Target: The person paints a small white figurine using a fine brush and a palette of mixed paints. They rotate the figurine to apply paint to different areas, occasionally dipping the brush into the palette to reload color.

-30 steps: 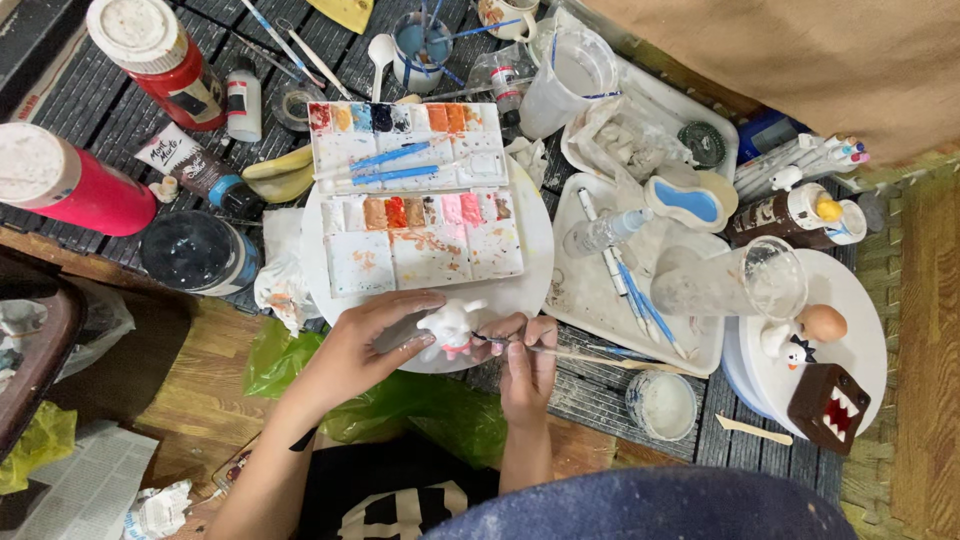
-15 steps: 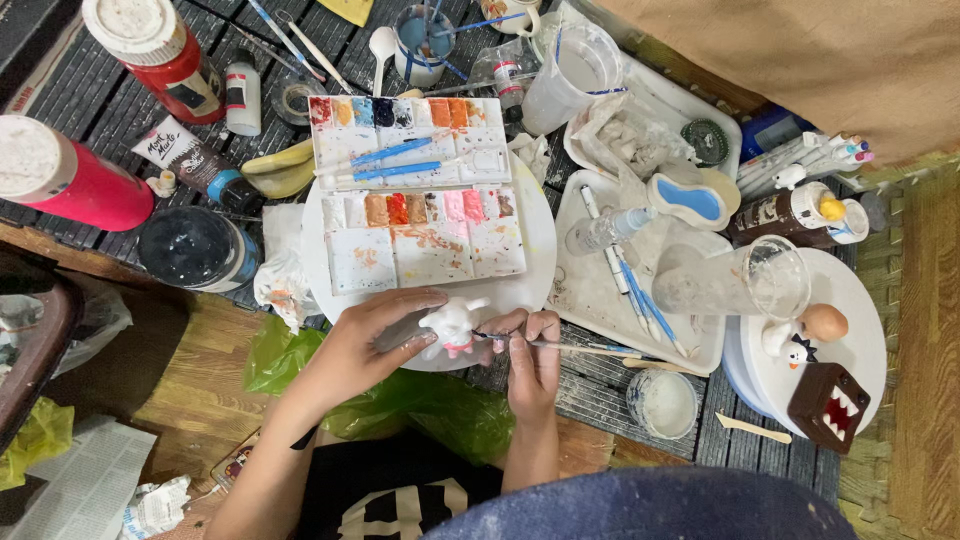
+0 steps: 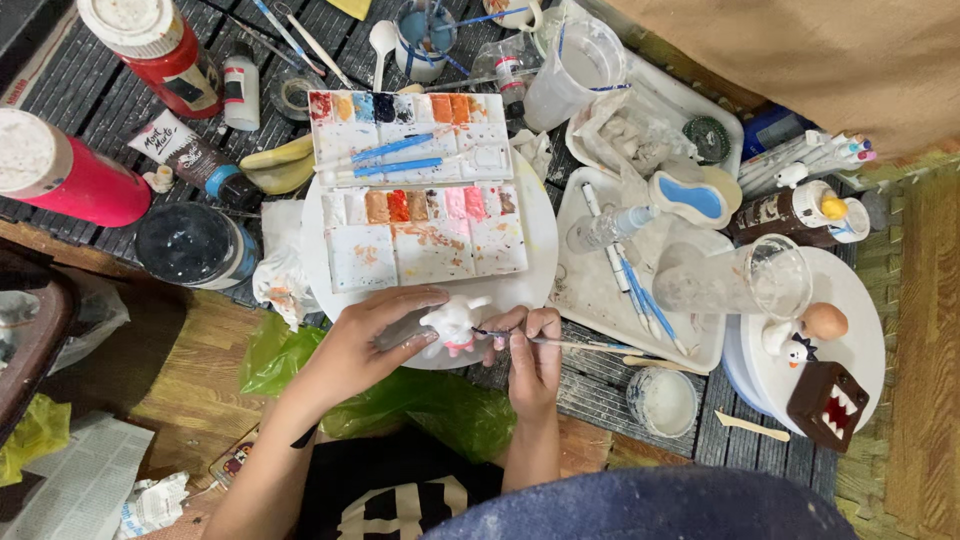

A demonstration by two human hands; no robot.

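Our left hand (image 3: 375,335) cups the white figurine (image 3: 452,325) steady, while our right hand (image 3: 530,350), at its three o'clock, pinches the brush (image 3: 575,344), tip touching it.

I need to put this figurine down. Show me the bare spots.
Bare rim of the round plate right of the palette, and the white tray below the spray bottle. Crowded: the top by the cups, and the disc with figures at right.

Small white figurine (image 3: 452,325) with pink feet, thin paintbrush (image 3: 570,344) touching it.
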